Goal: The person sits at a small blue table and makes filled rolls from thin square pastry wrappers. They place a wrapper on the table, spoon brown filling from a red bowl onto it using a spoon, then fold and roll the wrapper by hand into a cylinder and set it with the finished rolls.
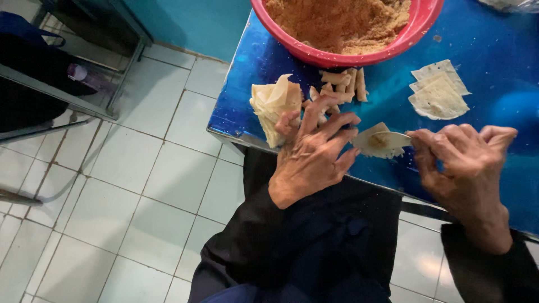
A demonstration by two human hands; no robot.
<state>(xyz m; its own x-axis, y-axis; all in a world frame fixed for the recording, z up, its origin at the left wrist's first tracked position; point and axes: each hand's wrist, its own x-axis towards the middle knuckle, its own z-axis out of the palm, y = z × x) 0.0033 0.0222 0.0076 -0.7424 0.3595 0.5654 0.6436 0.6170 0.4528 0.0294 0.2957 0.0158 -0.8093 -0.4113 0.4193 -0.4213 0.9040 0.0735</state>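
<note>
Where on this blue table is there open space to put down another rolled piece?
Bare blue table lies right of the pink bowl, above the flat wrappers, and between rolls and wrappers. Crowded: around the wrapper stack, left hand and right hand.

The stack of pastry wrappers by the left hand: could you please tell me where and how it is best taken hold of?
Probably by its upper, fanned corner, away from the table edge. The stack of wrappers stands loosely on the blue table, sheets splayed upward, so one sheet's free corner can be pinched and peeled. Come from the left hand side, since the rolled pieces and the red bowl crowd its right.
</note>
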